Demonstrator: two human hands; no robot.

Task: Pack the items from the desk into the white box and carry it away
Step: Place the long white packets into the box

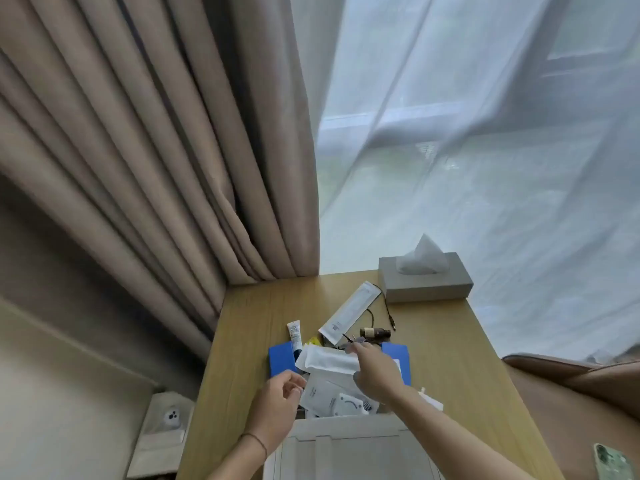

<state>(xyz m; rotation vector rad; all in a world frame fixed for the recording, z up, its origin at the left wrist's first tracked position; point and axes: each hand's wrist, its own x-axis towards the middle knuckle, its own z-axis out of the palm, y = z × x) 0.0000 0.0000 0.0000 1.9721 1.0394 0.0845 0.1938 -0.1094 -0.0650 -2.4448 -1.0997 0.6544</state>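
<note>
White box (346, 441) sits at the counter's (467, 375) near edge, so I pack close: my right hand (375, 374) pinches a white pouch (329, 361) above it; my left hand (277, 400) hovers half-curled, empty.

Setting reads as a home or hotel-type room. Heavy beige pleated curtain (145, 161) beside sheer white drape (467, 150) over a window. Light wooden desk (450, 358) carries a grey tissue box (429, 284); brown padded chair (581, 393) alongside.
</note>
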